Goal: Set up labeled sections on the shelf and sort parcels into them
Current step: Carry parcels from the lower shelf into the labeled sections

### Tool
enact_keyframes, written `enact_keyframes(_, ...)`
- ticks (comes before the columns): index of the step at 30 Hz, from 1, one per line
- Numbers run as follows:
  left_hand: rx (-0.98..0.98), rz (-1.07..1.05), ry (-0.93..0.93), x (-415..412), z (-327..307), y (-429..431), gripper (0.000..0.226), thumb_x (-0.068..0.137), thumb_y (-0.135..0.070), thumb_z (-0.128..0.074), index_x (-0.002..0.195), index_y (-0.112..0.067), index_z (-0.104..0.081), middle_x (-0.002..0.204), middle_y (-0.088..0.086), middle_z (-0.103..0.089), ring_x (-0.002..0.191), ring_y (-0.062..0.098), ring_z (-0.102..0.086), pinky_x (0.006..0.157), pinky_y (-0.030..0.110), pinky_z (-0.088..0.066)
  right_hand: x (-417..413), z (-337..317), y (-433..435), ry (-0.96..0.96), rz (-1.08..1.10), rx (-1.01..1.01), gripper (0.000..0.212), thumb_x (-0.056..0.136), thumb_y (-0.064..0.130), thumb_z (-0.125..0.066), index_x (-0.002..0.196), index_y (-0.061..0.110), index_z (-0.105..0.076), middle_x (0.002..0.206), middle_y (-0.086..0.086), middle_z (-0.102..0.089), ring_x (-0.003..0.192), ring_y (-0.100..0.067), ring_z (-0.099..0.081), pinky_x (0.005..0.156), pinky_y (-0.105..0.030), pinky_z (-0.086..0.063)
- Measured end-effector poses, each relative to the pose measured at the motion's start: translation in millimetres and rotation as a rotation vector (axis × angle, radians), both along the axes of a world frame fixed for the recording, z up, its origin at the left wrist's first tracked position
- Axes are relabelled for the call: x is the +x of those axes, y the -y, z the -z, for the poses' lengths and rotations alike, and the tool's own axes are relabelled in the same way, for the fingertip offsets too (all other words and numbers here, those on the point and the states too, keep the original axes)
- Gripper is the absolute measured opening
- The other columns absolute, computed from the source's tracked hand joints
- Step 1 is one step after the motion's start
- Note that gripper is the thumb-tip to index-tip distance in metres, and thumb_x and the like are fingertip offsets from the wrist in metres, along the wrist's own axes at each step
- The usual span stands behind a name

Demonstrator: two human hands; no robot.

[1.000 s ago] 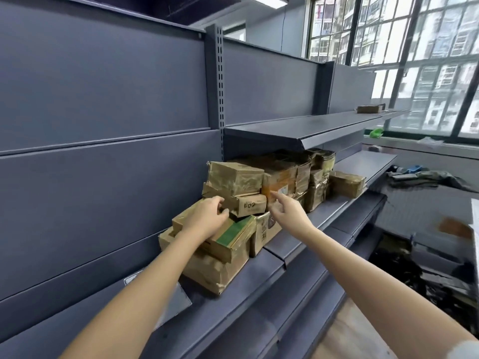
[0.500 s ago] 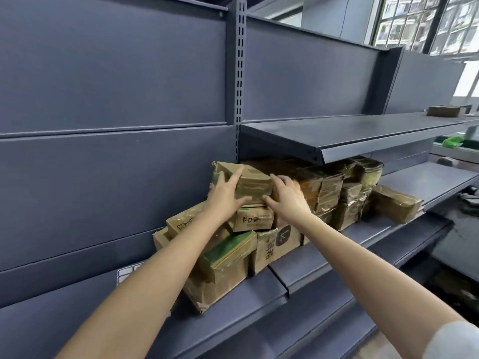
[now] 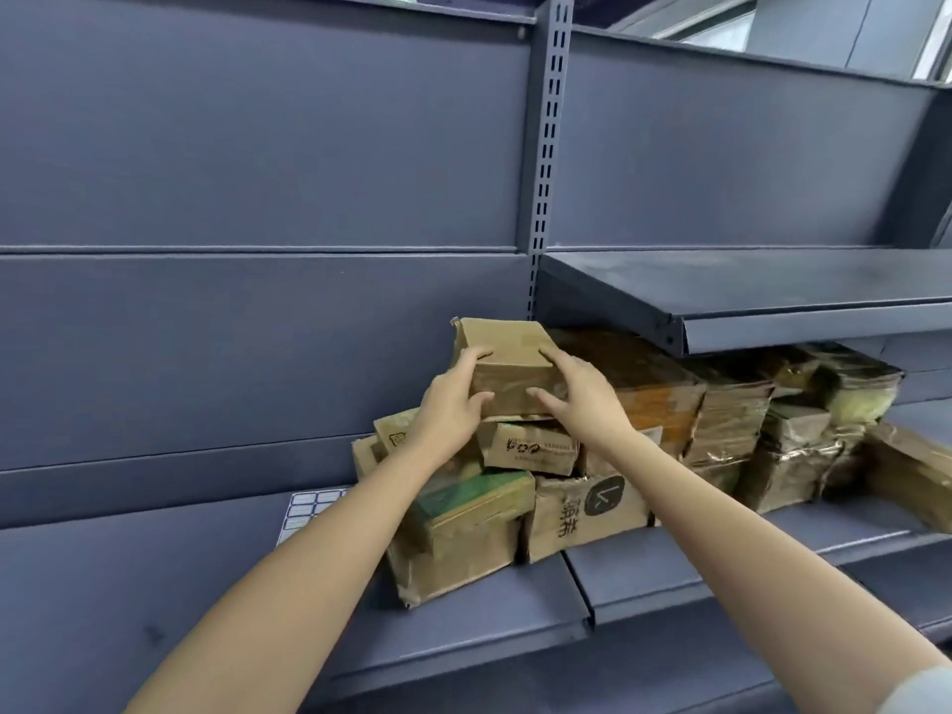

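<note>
Atop the pile: top parcel (image 3: pixel 507 373), clasped between left hand (image 3: pixel 449 410) and right hand (image 3: pixel 579 399).
Below grip: printed box (image 3: pixel 528 448), loosely stacked.
Risk: lifting could drag it off shelf (image 3: pixel 463 626).

Grey metal back panels (image 3: pixel 257 146) flank a slotted upright (image 3: pixel 550 121); window (image 3: pixel 932 49) top right.

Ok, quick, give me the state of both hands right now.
Left hand: closed on the left side of the top parcel.
Right hand: closed on the same parcel's right side.
</note>
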State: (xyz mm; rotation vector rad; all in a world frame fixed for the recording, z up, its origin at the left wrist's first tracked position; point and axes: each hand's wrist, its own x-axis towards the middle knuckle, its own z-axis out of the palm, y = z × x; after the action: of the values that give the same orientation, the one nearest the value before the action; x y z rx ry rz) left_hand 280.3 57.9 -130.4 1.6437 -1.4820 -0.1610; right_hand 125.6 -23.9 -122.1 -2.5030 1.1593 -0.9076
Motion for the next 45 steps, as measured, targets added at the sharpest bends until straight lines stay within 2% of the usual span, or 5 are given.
enact_keyframes(12,-0.065,-0.385,0.004,74,-5,-137,0.052,0.091,-0.009,-0.058,0.136,-0.029,-0.040,0.126,0.004,-0.059,0.111,0.021,-0.056,0.095,0.032,-0.046,110,-7,-78,0.214,-0.512,0.096,0.056,0.086,0.019,-0.068,0.137,0.020,-0.046,0.134,0.000,-0.054,0.122,-0.018,-0.050,0.095,-0.016,-0.033)
enact_keyframes(19,-0.097,-0.622,0.014,116,10,-250,0.057,0.089,-0.018,-0.063,0.137,-0.035,-0.038,0.126,-0.008,-0.054,0.109,0.014,-0.054,0.093,0.029,-0.047,188,2,-157,0.210,-0.783,0.160,0.055,0.084,0.020,-0.070,0.134,0.020,-0.050,0.119,-0.004,-0.063,0.098,-0.021,-0.055,0.089,-0.025,-0.043)
enact_keyframes(29,-0.113,-0.883,0.011,166,21,-389,0.067,0.084,-0.026,-0.070,0.141,-0.031,-0.037,0.144,-0.013,-0.040,0.126,0.000,-0.038,0.102,0.016,-0.035,287,11,-275,0.144,-1.128,0.175,0.055,0.084,0.018,-0.070,0.135,0.018,-0.049,0.087,0.033,-0.043,0.074,0.019,-0.047,0.070,-0.004,-0.034)
enact_keyframes(41,-0.050,-1.032,-0.054,246,27,-525,0.064,0.083,-0.024,-0.071,0.138,-0.034,-0.041,0.124,-0.013,-0.053,0.114,0.011,-0.052,0.097,0.023,-0.043,399,23,-407,0.146,-1.262,0.262,0.059,0.081,0.023,-0.073,0.135,0.025,-0.050,0.086,0.004,-0.059,0.069,-0.010,-0.046,0.075,-0.024,-0.041)
enact_keyframes(45,-0.052,-1.079,-0.052,262,31,-559,0.061,0.084,-0.021,-0.070,0.136,-0.034,-0.042,0.116,-0.015,-0.053,0.108,0.013,-0.054,0.086,0.009,-0.040,428,31,-442,0.144,-1.312,0.304,0.059,0.079,0.024,-0.074,0.133,0.028,-0.051,0.112,-0.001,-0.065,0.094,-0.027,-0.058,0.087,-0.029,-0.045)
